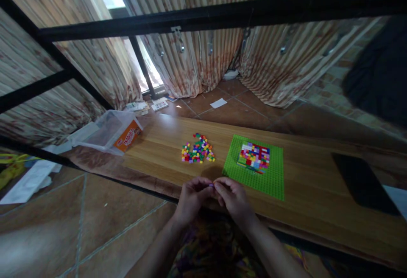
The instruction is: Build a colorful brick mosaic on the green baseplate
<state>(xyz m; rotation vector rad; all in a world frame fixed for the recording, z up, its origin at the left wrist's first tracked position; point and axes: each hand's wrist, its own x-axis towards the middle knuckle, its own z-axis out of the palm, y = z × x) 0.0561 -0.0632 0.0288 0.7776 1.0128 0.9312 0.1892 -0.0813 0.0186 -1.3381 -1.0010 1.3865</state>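
Observation:
My left hand [196, 194] and my right hand [229, 192] meet at the near edge of the table, fingertips pinched together. Between them shows a small purple brick [211, 184], mostly covered by the fingers; both hands seem to grip it. Beyond my left hand lies a loose pile of small coloured bricks [197, 150]. To the right of the pile, a green baseplate [276, 184] lies at a slight angle. On it stands a block of multicoloured bricks [254, 157], built up in rows.
A clear plastic box [104, 131] with an orange label stands at the table's left end. On the right lies a flat black object [362, 180]. A black metal frame [203, 17] crosses above the wooden table [311, 172]. Curtains [197, 65] hang behind it.

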